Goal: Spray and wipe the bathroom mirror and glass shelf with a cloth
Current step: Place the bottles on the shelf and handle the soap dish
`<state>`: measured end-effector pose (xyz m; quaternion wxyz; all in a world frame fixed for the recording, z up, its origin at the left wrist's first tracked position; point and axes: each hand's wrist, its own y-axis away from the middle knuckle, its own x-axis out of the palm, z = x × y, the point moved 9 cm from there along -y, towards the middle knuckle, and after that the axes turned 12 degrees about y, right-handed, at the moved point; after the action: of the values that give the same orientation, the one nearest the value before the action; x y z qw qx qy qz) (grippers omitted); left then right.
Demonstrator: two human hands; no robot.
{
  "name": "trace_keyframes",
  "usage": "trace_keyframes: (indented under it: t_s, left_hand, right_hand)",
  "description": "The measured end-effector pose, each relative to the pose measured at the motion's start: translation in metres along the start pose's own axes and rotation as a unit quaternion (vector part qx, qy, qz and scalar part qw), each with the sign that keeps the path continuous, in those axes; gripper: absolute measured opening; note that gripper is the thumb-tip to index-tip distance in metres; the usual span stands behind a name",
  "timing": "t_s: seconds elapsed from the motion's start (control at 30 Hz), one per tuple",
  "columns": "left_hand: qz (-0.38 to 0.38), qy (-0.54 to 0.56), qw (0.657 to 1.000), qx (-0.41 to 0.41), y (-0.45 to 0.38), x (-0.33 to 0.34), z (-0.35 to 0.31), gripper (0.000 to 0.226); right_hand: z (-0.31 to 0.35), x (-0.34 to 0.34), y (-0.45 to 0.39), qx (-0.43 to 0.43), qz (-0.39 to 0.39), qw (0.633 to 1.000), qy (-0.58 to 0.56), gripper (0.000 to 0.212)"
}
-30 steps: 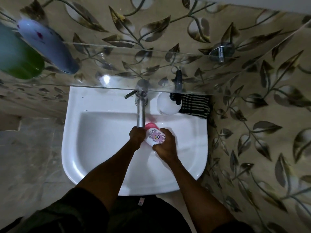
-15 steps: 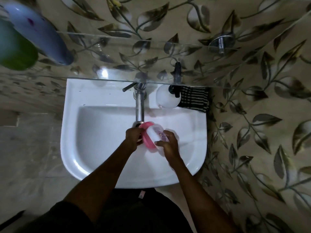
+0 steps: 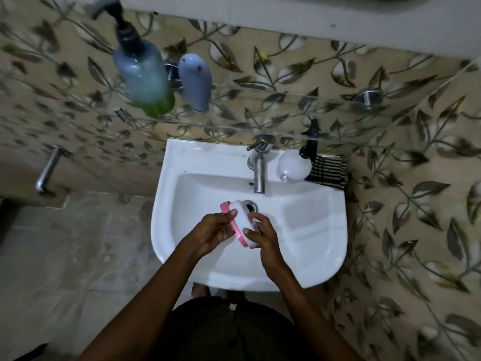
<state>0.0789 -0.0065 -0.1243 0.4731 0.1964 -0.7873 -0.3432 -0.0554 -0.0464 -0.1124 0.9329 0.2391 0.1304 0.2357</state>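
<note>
Both hands, left (image 3: pixel 213 231) & right (image 3: pixel 263 234), grip a white container w/ pink lid (image 3: pixel 240 220) at frame centre, over the sink (image 3: pixel 299 256). Spray bottle (image 3: pixel 295 165) & striped cloth (image 3: pixel 329 171) sit centre-right, by the tap (image 3: pixel 259 168).

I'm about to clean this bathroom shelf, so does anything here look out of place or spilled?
Nothing looks spilled or broken. One mismatch: both hands, left and right, hold a pink-and-white container over the sink, while the spray bottle and striped cloth sit untouched on the sink's back rim.
</note>
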Motion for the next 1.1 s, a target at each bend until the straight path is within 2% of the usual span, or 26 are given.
trace_keyframes:
  t_s: [0.1,0.2,0.3,0.47,0.57,0.7,0.87,0.93,1.03,1.1]
  left_hand:
    - [0.043,-0.037,0.998,0.015,0.020,-0.003,-0.007,0.049]
    - [0.043,-0.056,0.997,0.043,0.035,-0.013,-0.014,0.052]
    - [0.057,-0.060,0.995,0.056,0.048,-0.019,-0.022,0.055]
    - [0.076,-0.079,0.992,0.067,0.065,-0.022,-0.027,0.056]
    - [0.079,-0.088,0.991,0.068,0.071,-0.023,-0.027,0.056]
    - [0.084,-0.102,0.988,0.078,0.078,-0.020,-0.030,0.050]
    - [0.085,-0.112,0.984,0.105,0.084,-0.016,-0.041,0.063]
    - [0.069,-0.127,0.984,0.109,0.087,-0.011,-0.044,0.063]
    - [-0.011,-0.135,0.981,0.141,0.090,-0.003,-0.054,0.045]
    - [-0.043,-0.108,0.978,0.173,0.089,0.004,-0.060,0.041]
  right_hand:
    - [0.018,0.013,0.009,-0.024,0.010,1.000,0.007,0.049]
    - [0.037,0.027,0.019,-0.054,0.044,0.997,0.038,0.054]
    - [0.047,0.035,0.032,-0.072,0.047,0.994,0.066,0.073]
    - [0.052,0.043,0.050,-0.090,0.028,0.993,0.071,0.062]
    - [0.052,0.043,0.056,-0.085,0.010,0.995,0.060,0.069]
    - [0.056,0.053,0.065,-0.101,0.028,0.992,0.072,0.062]
    - [0.065,0.059,0.061,-0.100,0.072,0.987,0.104,0.080]
    - [0.068,0.061,0.059,-0.114,0.088,0.981,0.126,0.077]
    - [0.080,0.058,0.053,-0.134,0.089,0.976,0.150,0.075]
    - [0.090,0.048,0.049,-0.137,0.070,0.980,0.129,0.081]
